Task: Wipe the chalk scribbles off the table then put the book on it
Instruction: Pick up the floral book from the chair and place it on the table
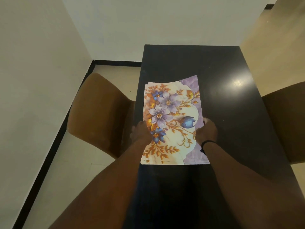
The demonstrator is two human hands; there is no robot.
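Beside a brown padded chair [97,113], the thin floral-covered book [171,123] is being held flat on the glossy black table [231,104], gripped at its edges by the left hand [140,132] and right hand [206,131].

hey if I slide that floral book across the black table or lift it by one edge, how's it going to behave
The floral book looks thin and flat, so it is probably light and may flex if lifted by one edge. The black table is glossy, so the book would likely slide easily. The left hand and right hand hold opposite edges, which should keep it level.
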